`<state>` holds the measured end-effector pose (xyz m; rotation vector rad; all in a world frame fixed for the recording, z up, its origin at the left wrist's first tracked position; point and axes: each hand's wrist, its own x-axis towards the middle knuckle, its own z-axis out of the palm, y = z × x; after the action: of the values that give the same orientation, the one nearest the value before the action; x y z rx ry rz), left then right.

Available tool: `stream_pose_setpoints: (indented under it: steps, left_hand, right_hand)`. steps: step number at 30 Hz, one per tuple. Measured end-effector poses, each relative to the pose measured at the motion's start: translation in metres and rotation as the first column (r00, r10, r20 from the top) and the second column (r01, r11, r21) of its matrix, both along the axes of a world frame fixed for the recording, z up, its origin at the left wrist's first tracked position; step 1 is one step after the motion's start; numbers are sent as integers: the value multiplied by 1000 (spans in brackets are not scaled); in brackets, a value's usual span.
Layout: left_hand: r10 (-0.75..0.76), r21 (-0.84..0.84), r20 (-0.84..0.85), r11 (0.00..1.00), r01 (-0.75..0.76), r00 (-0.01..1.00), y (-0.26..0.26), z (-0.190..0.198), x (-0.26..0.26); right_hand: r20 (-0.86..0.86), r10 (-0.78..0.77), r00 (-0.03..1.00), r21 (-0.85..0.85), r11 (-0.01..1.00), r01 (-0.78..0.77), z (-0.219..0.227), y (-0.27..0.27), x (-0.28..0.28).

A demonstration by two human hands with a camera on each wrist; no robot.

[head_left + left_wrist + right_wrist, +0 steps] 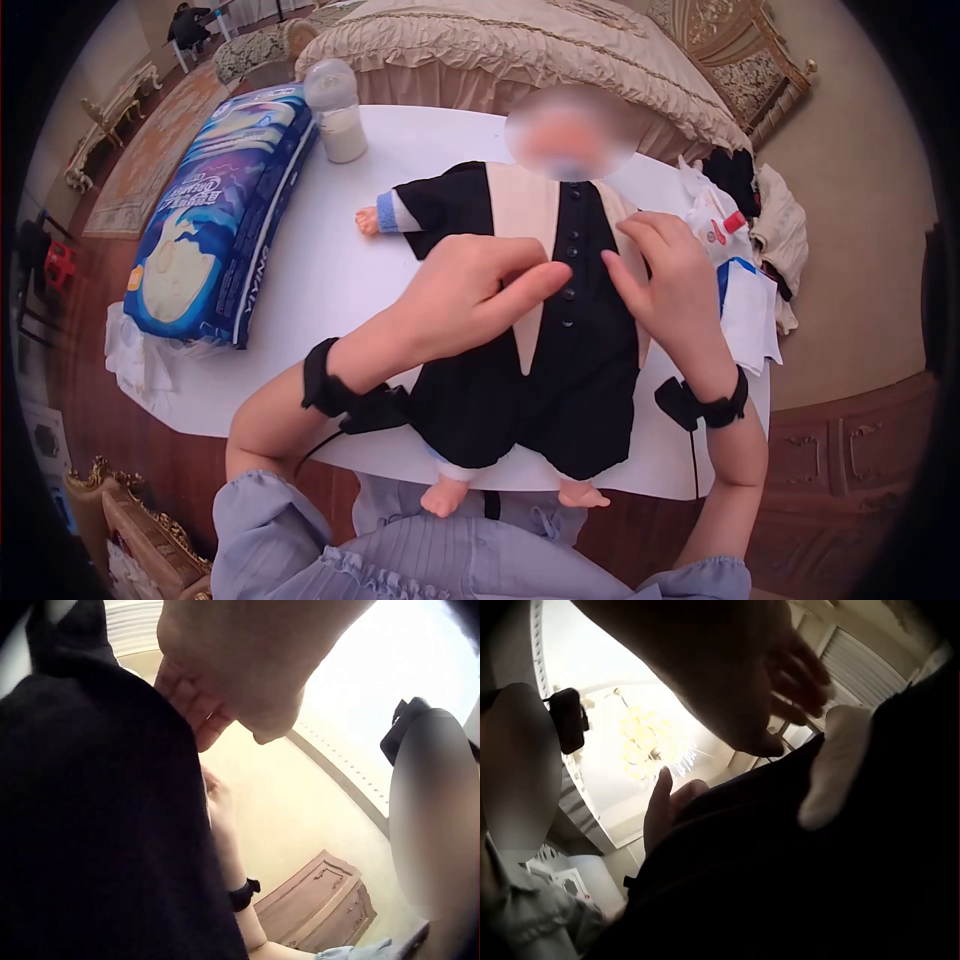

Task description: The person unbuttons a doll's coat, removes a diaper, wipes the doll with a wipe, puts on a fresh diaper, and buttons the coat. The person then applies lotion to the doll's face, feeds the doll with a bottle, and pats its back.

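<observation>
A baby doll (443, 495) lies on its back on the white table (330, 260), feet at the near edge. It wears a black outfit (520, 410) with cream panels and a row of dark buttons (572, 250) down the front. My left hand (475, 290) hovers over the left side of the chest, fingers loosely bent and thumb pointing at the buttons. Over the opposite side is my right hand (665, 275), fingers loosely spread at the cream panel. In the left wrist view, black cloth (90, 817) hides much of the scene below the fingers. Neither hand shows anything gripped.
A blue diaper pack (215, 220) lies at the left, with a clear-topped bottle (340, 115) of white contents beside it. White packets (745, 310) and piled clothes (780, 220) sit along the right edge. Behind the table stands a bed (480, 50) with a ruffled cover.
</observation>
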<state>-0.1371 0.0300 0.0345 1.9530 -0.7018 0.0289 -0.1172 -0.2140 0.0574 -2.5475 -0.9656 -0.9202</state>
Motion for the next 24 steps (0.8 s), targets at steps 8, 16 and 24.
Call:
stream_pose_setpoints:
  steps: [8,16,24]
  left_hand:
    - [121,-23,321,992,-120,939,-16,-22,1]
    - [159,-50,429,987,-153,889,-20,-26,-2]
    - [172,-81,486,985,-152,857,-21,-26,-3]
  right_hand:
    - [-551,-155,820,92,965,245,-30,-17,52]
    - [-714,-175,678,53,952,302,-2,-36,54]
    - [-566,9,824,70,997,37,-9,5,-4]
